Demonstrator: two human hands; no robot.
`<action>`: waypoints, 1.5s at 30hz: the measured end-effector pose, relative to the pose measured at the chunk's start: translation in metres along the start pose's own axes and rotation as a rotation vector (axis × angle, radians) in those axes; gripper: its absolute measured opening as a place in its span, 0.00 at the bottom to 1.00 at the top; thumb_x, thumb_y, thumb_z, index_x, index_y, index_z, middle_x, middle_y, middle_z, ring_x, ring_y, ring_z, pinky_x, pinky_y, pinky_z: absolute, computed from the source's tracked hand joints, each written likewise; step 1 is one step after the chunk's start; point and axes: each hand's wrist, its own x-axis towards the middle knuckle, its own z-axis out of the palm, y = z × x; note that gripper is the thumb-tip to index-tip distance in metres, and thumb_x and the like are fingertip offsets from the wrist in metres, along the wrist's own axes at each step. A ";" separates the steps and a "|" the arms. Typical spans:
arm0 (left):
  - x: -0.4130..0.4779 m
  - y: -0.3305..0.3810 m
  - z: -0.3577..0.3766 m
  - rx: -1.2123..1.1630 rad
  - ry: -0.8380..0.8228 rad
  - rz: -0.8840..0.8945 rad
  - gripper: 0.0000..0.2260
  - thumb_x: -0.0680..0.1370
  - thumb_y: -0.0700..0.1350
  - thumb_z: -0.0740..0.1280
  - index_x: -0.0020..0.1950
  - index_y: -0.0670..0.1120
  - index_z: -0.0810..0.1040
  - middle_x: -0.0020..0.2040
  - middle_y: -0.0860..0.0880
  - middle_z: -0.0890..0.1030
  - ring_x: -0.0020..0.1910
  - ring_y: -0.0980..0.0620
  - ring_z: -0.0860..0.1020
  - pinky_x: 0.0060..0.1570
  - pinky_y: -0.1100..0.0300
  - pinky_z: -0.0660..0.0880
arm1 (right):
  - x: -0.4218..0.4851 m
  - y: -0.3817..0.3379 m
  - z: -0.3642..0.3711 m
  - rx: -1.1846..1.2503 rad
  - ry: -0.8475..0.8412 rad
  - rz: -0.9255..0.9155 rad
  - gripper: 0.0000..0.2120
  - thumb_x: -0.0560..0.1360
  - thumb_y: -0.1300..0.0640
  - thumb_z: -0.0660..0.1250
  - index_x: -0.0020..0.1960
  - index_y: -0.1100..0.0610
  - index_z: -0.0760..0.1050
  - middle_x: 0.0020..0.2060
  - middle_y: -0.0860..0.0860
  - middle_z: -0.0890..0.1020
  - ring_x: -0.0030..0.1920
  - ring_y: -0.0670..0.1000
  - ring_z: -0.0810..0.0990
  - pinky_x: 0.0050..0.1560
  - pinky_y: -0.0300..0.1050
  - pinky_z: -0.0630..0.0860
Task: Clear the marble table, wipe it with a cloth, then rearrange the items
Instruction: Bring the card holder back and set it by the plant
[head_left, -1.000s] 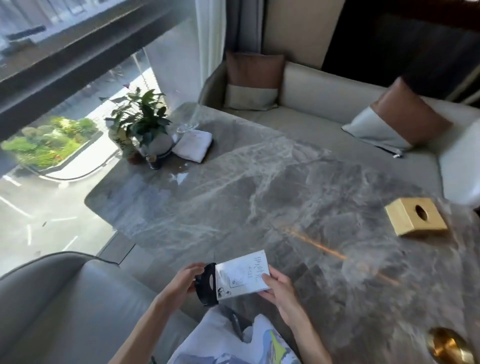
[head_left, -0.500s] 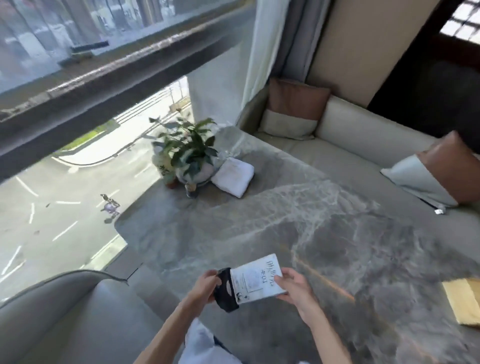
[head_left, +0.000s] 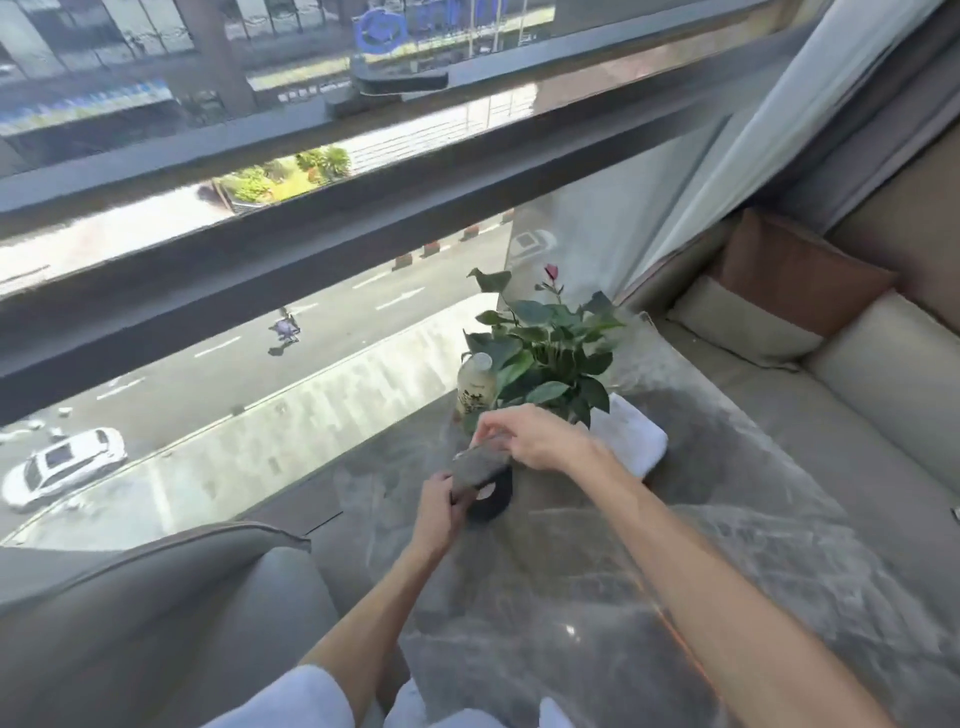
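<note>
Grey-veined marble (head_left: 597, 582) fills the lower middle of the head view, with a wide window and a street beyond it from nine to twelve o'clock. A white car (head_left: 62, 467) is seen down on the road at nine o'clock. A grey upholstered seat back (head_left: 156, 613) occupies the seven o'clock corner, and a pale sofa (head_left: 883, 395) with a brown-and-cream cushion (head_left: 779, 291) runs along the three o'clock side. Pale curtains (head_left: 753, 130) hang at one o'clock.

Near the table's far edge, at about twelve o'clock from the hands, a leafy potted plant (head_left: 550, 353) with one red bud is set. A capped bottle (head_left: 472, 389) with a dark label stands just beside it on the nine o'clock side, partly screened by leaves. A folded white cloth (head_left: 634, 441) lies just beyond the plant at about two o'clock, its near corner hidden by the right wrist.

A card holder (head_left: 480, 467), a flat card fixed on a round black base, is held just above or on the marble in front of the plant; contact cannot be told. Its long axis runs from eight to two o'clock, the card face is blurred, and the black base sits at the five o'clock side. The left hand (head_left: 441, 506) is closed around the card's lower end, while the right hand (head_left: 535, 436) pinches its upper edge with the fingertips (head_left: 480, 431). The plant's pot is blocked from sight by the right hand.
</note>
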 end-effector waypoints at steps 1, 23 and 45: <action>0.004 -0.001 -0.001 -0.042 0.047 0.029 0.05 0.76 0.33 0.68 0.49 0.34 0.84 0.48 0.37 0.84 0.49 0.43 0.82 0.48 0.53 0.77 | 0.012 -0.008 0.000 -0.031 -0.027 -0.035 0.20 0.76 0.68 0.58 0.54 0.47 0.79 0.59 0.50 0.82 0.58 0.52 0.78 0.56 0.47 0.75; 0.043 -0.062 0.037 -0.126 0.281 -0.315 0.05 0.76 0.33 0.68 0.47 0.30 0.81 0.50 0.30 0.81 0.47 0.45 0.77 0.47 0.52 0.74 | 0.035 0.026 0.194 1.740 0.396 0.663 0.27 0.78 0.71 0.56 0.75 0.55 0.63 0.68 0.53 0.75 0.61 0.45 0.76 0.58 0.33 0.72; 0.056 -0.059 0.023 0.038 0.155 -0.192 0.07 0.77 0.38 0.68 0.42 0.46 0.84 0.45 0.39 0.83 0.44 0.40 0.81 0.39 0.52 0.75 | 0.067 0.027 0.210 1.806 0.384 0.705 0.29 0.76 0.62 0.62 0.76 0.49 0.64 0.70 0.51 0.74 0.70 0.53 0.72 0.75 0.54 0.63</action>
